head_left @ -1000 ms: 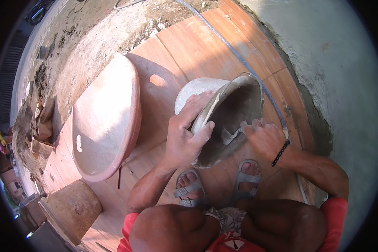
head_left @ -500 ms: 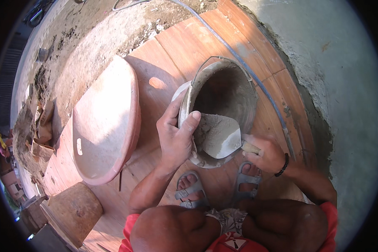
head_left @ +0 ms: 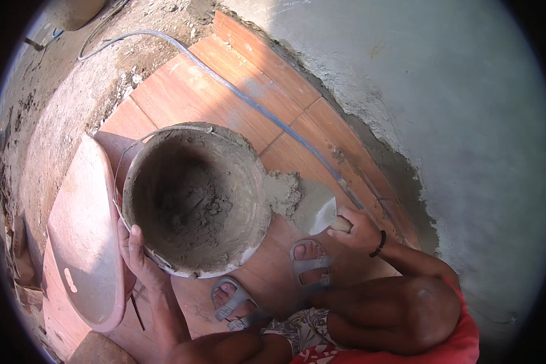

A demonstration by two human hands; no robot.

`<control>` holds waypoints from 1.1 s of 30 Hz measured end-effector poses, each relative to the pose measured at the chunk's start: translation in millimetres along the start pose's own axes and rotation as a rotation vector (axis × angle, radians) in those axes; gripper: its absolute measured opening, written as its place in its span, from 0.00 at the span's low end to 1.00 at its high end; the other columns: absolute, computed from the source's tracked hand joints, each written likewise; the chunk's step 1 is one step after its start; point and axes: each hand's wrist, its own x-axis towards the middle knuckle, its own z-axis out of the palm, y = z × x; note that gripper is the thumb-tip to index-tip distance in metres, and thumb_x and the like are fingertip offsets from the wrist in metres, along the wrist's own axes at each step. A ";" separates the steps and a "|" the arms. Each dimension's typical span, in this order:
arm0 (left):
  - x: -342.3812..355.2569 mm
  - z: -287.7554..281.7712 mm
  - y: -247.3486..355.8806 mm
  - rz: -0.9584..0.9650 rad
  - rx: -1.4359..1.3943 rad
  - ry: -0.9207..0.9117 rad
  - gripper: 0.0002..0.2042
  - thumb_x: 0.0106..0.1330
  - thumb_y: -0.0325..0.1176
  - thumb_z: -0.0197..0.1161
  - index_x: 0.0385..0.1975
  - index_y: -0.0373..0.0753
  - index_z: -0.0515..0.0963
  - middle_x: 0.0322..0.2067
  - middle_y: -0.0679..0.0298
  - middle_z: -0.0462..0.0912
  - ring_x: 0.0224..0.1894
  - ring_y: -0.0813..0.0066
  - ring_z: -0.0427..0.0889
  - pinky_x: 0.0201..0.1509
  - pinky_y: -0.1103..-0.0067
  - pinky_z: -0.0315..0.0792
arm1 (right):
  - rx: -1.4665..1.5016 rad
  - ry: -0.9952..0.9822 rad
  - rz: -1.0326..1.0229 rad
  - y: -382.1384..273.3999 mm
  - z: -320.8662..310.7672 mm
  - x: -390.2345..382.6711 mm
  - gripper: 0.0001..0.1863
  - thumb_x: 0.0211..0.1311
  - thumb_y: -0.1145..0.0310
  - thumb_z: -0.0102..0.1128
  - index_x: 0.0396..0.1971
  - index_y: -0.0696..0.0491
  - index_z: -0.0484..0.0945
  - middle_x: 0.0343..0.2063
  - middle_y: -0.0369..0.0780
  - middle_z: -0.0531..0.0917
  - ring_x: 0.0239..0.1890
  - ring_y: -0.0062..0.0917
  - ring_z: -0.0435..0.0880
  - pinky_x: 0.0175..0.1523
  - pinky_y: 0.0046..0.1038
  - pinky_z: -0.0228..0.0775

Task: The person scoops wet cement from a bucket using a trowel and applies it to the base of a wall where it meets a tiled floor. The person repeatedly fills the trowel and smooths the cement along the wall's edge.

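My left hand [head_left: 141,259] grips the near-left rim of a mortar-crusted bucket [head_left: 194,200], which stands upright on the terracotta tiles [head_left: 188,91]. A little wet mortar clings to the bucket's bottom. My right hand [head_left: 361,229] is shut on the wooden handle of a trowel [head_left: 323,216], whose blade points left toward a small heap of grey mortar [head_left: 284,191] lying on the tile just right of the bucket. My sandalled feet [head_left: 309,264] rest below the bucket.
A pink oval tub [head_left: 85,242] lies left of the bucket, touching it. A blue-grey hose [head_left: 249,100] runs diagonally across the tiles. A grey plastered wall [head_left: 443,121] rises at the right. Rough dirt and rubble [head_left: 60,97] lie at the upper left.
The bucket went from tilted on its side, mouth toward me, to upright. Mortar that was on the trowel inside it now lies on the tile. My right hand moved out to the right.
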 end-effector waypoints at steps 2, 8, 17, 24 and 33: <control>-0.2 -2.4 -1.1 -0.008 -0.029 0.000 0.24 0.69 0.32 0.50 0.63 0.27 0.63 0.57 0.52 0.73 0.58 0.66 0.73 0.65 0.73 0.63 | -0.016 0.054 0.098 11.0 -3.4 -16.4 0.23 0.54 0.66 0.69 0.48 0.60 0.75 0.37 0.49 0.81 0.43 0.33 0.82 0.48 0.32 0.73; 1.0 3.5 -0.4 -0.007 -0.039 -0.008 0.29 0.68 0.33 0.51 0.68 0.29 0.57 0.60 0.50 0.69 0.61 0.63 0.70 0.67 0.71 0.61 | -0.014 0.075 0.140 37.1 -25.1 -49.0 0.23 0.53 0.63 0.71 0.45 0.60 0.75 0.30 0.40 0.76 0.31 0.23 0.78 0.36 0.28 0.71; -1.4 -4.6 -7.9 -0.062 0.007 0.107 0.27 0.70 0.39 0.52 0.64 0.29 0.62 0.54 0.54 0.73 0.56 0.68 0.73 0.61 0.74 0.65 | 0.482 0.274 0.607 65.9 -97.9 -27.8 0.13 0.66 0.70 0.57 0.47 0.59 0.74 0.20 0.35 0.77 0.16 0.18 0.75 0.22 0.22 0.70; 1.9 -6.1 -2.8 -0.004 -0.019 0.112 0.25 0.72 0.38 0.50 0.63 0.29 0.63 0.54 0.55 0.74 0.55 0.69 0.74 0.62 0.75 0.65 | 0.530 0.348 0.592 60.0 -103.3 -41.2 0.15 0.64 0.72 0.60 0.49 0.60 0.74 0.21 0.38 0.79 0.15 0.19 0.76 0.20 0.22 0.69; 6.4 -3.4 -9.5 -0.021 -0.032 0.076 0.26 0.71 0.36 0.49 0.65 0.27 0.61 0.58 0.52 0.72 0.60 0.66 0.71 0.66 0.73 0.62 | 0.465 0.370 0.566 50.7 -116.6 -65.8 0.17 0.64 0.67 0.63 0.49 0.59 0.75 0.22 0.39 0.80 0.16 0.19 0.77 0.20 0.21 0.69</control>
